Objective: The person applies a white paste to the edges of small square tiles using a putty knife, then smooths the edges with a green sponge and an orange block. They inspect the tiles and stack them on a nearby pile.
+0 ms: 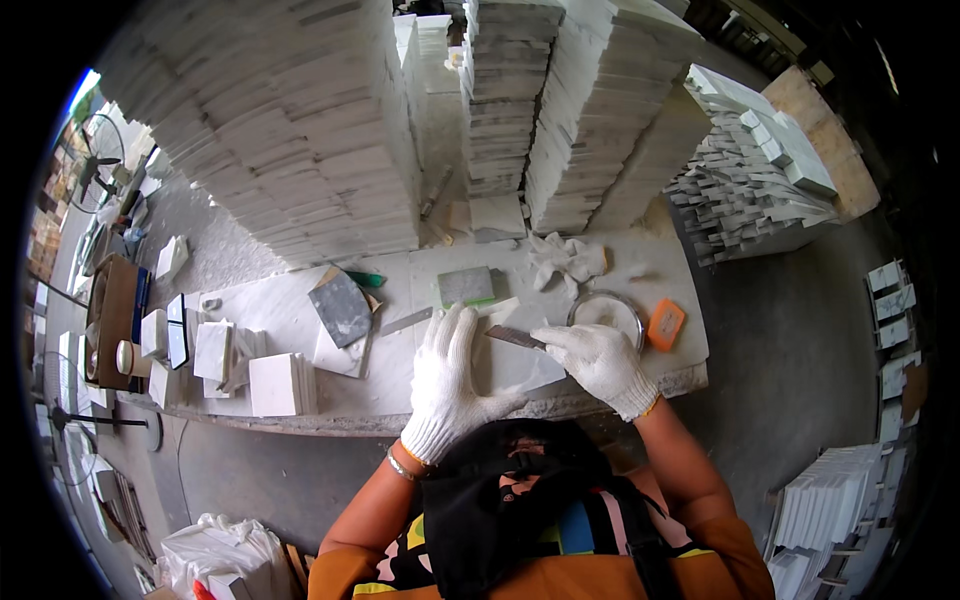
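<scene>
My left hand, in a white knitted glove, lies with fingers stretched out on a pale grey-white tile near the bench's front edge. My right hand, gloved likewise, is closed on a flat grey metal blade. The blade points left over the tile's far side; its handle, if any, is hidden in the glove. Beyond my hands lies a grey block with a green underside. A thin metal strip rests left of my left fingers. A round dish of whitish material stands just past my right hand.
An orange block sits right of the dish, a crumpled white cloth behind it. A dark grey tile and stacked white tiles lie left. Tall stone-tile stacks wall off the bench's far side. A phone leans at far left.
</scene>
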A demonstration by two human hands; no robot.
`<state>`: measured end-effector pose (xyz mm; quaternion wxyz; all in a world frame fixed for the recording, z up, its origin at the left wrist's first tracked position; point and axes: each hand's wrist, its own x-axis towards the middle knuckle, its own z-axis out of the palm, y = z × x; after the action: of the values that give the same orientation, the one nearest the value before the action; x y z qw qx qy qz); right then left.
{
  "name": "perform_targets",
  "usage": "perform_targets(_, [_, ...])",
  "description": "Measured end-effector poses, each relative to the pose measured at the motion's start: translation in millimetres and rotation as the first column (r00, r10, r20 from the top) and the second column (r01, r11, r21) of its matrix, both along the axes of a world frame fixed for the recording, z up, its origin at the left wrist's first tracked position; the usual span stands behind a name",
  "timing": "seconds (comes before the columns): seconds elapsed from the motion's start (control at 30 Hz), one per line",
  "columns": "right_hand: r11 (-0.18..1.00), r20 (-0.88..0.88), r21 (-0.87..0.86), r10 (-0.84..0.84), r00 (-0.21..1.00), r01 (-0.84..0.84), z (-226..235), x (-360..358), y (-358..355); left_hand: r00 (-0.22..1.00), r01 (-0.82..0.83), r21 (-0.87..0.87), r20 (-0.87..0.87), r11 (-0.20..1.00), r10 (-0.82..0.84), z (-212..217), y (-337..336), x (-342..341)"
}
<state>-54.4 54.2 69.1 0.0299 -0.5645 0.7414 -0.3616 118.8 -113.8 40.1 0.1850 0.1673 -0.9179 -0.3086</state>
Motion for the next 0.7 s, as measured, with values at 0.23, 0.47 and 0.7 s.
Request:
perform_targets(0.23, [0.997,0.019,0.064,-0.034,0.999,0.032,10.0,-10.7,-4.9,1.000,0.005,-0.020,0.021,1.000,-0.004,2.3,-1.1,-0.3])
perform_targets(0.47, [0.971,0.383,0.237,-0.078,0.920,-0.016,19.7,18.9,31.4,0.997,0.032,-0.005,0.067,0.999,-0.032,8.3,-7.4,6.4])
perform_targets(0.7, [0.997,0.550,0.036,-0.082,0.831,0.075,36.3,49.0,14.1,0.965,0.026,0.081,-0.263,0.996,-0.004,26.1,0.6,10.5])
